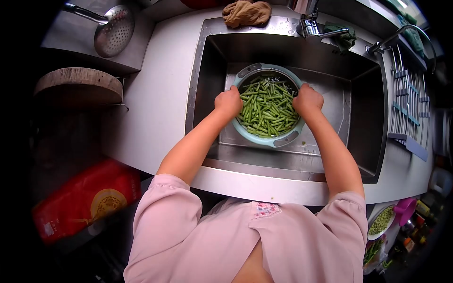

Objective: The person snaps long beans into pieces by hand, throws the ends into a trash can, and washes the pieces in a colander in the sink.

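Note:
Cut green beans point(268, 106) fill a round metal bowl or strainer set in a light blue basin point(257, 138), which is in the steel sink point(325, 80). Some water shows among the beans near the back. My left hand point(229, 102) is closed on the basin's left rim, and my right hand point(308, 99) grips the rim on the right side. The fingertips of both hands are partly hidden at the rim.
Behind the sink are a faucet point(311, 27) and a brown cloth point(246, 13). A folding drying rack point(408, 99) stands on the right. At the left are a round wooden board point(78, 87), a skimmer point(114, 31) and a red bag point(89, 200).

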`<action>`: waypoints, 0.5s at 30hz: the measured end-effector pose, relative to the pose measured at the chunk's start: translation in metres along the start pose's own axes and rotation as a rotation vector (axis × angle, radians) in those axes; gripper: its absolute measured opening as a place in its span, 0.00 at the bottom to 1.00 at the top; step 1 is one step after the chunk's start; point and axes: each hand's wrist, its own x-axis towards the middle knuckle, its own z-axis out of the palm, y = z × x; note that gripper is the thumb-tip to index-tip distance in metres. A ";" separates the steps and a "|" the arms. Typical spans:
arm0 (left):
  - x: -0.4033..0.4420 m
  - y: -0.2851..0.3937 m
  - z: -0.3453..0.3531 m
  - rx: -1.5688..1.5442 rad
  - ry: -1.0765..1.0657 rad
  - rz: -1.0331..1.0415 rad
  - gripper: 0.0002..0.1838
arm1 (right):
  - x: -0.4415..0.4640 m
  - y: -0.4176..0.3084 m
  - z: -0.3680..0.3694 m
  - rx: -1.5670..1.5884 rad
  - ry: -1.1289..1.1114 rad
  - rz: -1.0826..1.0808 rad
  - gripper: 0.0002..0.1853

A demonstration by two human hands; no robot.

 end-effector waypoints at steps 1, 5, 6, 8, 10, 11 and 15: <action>0.002 0.001 0.005 -0.013 0.026 -0.016 0.15 | 0.000 0.000 0.000 -0.021 -0.002 -0.021 0.16; 0.004 0.004 0.002 -0.057 0.009 -0.065 0.15 | 0.002 0.001 0.003 -0.020 0.018 -0.032 0.16; 0.004 0.003 -0.001 -0.058 0.009 -0.067 0.15 | 0.002 0.003 0.002 -0.009 0.028 -0.033 0.16; 0.005 0.001 -0.007 -0.082 -0.081 -0.040 0.15 | 0.002 0.007 0.000 0.002 0.037 -0.034 0.16; 0.006 -0.003 -0.007 -0.114 -0.109 -0.029 0.16 | 0.002 0.011 -0.001 0.037 0.072 -0.076 0.16; 0.007 -0.004 -0.007 -0.146 -0.136 -0.016 0.18 | 0.002 0.012 -0.001 0.036 0.070 -0.076 0.16; 0.009 -0.008 -0.010 -0.146 -0.196 -0.004 0.19 | 0.002 0.012 -0.004 0.051 0.054 -0.083 0.15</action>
